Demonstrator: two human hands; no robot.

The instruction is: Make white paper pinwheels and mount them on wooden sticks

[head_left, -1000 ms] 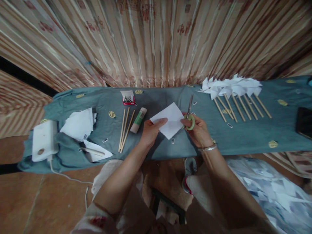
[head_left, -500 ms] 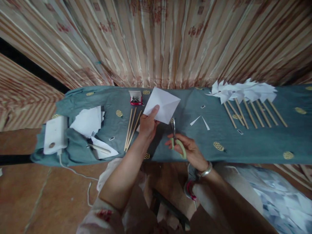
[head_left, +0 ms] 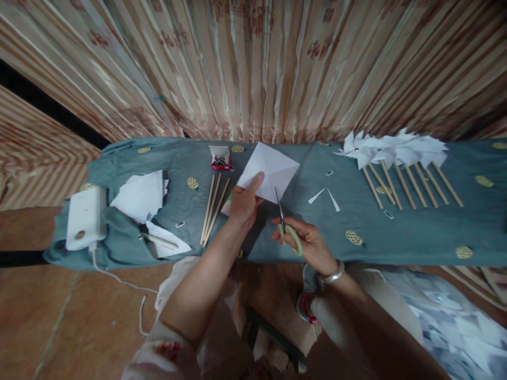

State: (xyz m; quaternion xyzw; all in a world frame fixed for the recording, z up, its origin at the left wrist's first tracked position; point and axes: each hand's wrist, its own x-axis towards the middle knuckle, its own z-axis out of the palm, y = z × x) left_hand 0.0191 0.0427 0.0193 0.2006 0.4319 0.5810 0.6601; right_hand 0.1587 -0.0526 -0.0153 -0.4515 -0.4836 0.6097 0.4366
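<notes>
My left hand [head_left: 244,203] pinches a square sheet of white paper [head_left: 273,166] by its left side, thumb on top. Faint crease lines run across the paper. In my right hand [head_left: 307,240] are scissors [head_left: 293,240] with light green handles, fingers through the loops. Their blades reach over the paper's lower corner; whether they cut into it I cannot tell. Two thin paper strips [head_left: 333,200] lie on the cloth right of the paper. Left of my left hand rest several wooden sticks [head_left: 208,208], below a small red box [head_left: 220,158] holding metal pins.
Several white paper pinwheels [head_left: 400,150] on wooden sticks lie in a row at the right. At the left are a stack of white paper [head_left: 140,195], a white device with a cable [head_left: 86,216] and a pale-handled tool [head_left: 160,241]. A green cloth [head_left: 420,237] covers the table.
The paper has shifted right and slightly down, over the scissors. The blade tips, formerly just beside the paper's lower corner, now overlap it. Both hands keep their hold.
</notes>
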